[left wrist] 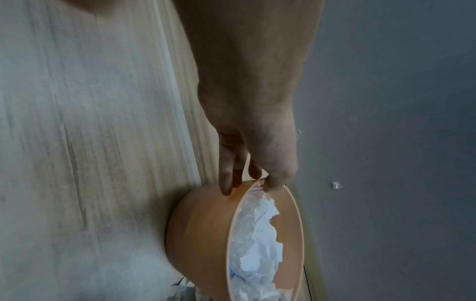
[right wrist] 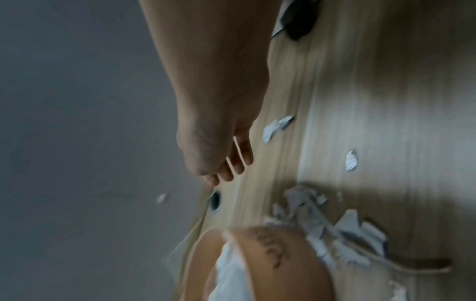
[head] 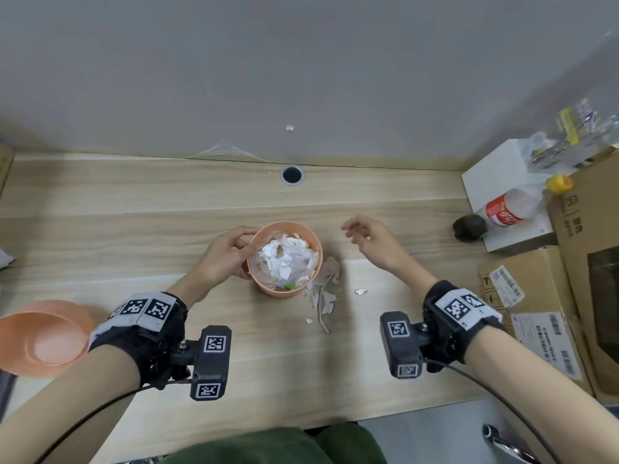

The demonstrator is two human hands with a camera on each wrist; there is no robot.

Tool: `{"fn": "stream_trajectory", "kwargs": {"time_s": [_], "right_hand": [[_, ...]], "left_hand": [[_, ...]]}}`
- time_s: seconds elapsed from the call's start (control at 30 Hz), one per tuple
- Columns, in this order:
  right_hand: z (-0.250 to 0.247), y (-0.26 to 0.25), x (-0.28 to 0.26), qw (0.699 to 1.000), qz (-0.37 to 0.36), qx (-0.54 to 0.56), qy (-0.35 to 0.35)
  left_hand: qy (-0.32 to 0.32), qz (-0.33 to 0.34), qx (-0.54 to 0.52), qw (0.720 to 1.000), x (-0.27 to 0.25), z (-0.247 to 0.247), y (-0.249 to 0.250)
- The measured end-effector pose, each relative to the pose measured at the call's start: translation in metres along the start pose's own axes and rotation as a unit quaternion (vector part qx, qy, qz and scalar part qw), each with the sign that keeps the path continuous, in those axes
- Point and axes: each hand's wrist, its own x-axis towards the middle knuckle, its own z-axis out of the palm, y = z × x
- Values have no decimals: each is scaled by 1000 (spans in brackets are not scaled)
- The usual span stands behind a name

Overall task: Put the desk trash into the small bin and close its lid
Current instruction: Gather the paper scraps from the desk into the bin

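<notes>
A small orange bin [head: 264, 286] stands mid-desk, filled with white paper and clear plastic scraps [head: 284, 259]. My left hand [head: 227, 256] grips its left rim, thumb over the edge and fingers on the outer wall; the left wrist view shows the same hold on the bin [left wrist: 206, 234]. Torn paper scraps [head: 323, 293] lie on the desk just right of the bin, with one small scrap [head: 361, 291] further right. My right hand [head: 368, 241] hovers empty to the right of the bin, fingers loosely spread. The orange lid [head: 47, 336] lies upside down at the desk's left edge.
A white box [head: 495, 182] with a red-labelled bottle [head: 512, 207] and a dark round object [head: 469, 227] sit at the right. Cardboard boxes [head: 536, 303] crowd the right edge. A cable hole [head: 292, 175] is near the grey wall.
</notes>
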Motion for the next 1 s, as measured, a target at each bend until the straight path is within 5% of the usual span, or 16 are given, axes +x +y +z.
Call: {"fn": "stream_trajectory", "kwargs": {"time_s": [0.2, 0.43, 0.77, 1.0], "right_hand": [[-9, 89, 21, 981, 159, -106, 30], [3, 97, 46, 973, 130, -187, -23], [59, 51, 11, 982, 29, -145, -116], [78, 53, -10, 987, 9, -154, -39]], "left_hand": [[-14, -10, 2, 1000, 7, 4, 10], [9, -15, -2, 1000, 9, 7, 8], [7, -13, -10, 1000, 6, 8, 6], [-5, -17, -6, 1000, -13, -5, -10]]}}
